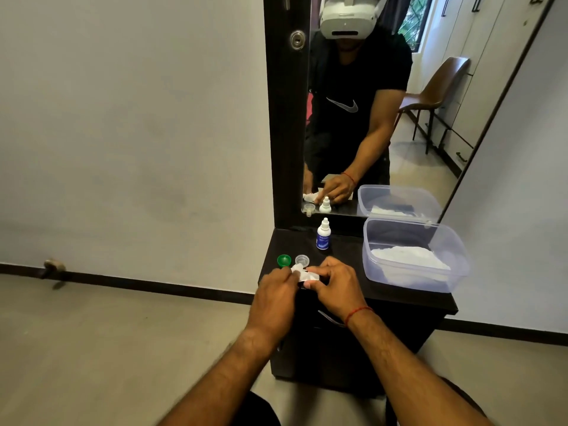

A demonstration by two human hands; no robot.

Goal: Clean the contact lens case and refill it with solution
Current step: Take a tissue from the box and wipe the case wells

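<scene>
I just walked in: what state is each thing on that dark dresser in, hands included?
Green cap: off, lying on the dresser.
Clear cap: off, lying beside the green cap.
Solution bottle: upright, capped.
Plastic tub: lidless, white cloth inside.
Tissue: crumpled, pinched between both hands.
Left hand: fingers curled, pinching the tissue.
Right hand: fingers curled on the tissue; what it covers is hidden.

Your left hand [273,290] and right hand [335,284] cover most of the white tissue [302,273], and what they hold beneath it, perhaps the lens case body, is hidden. The print on the solution bottle [323,238] is too small to read. Your forearms run off the bottom edge. The mirror [445,124] is cropped at the top.
</scene>
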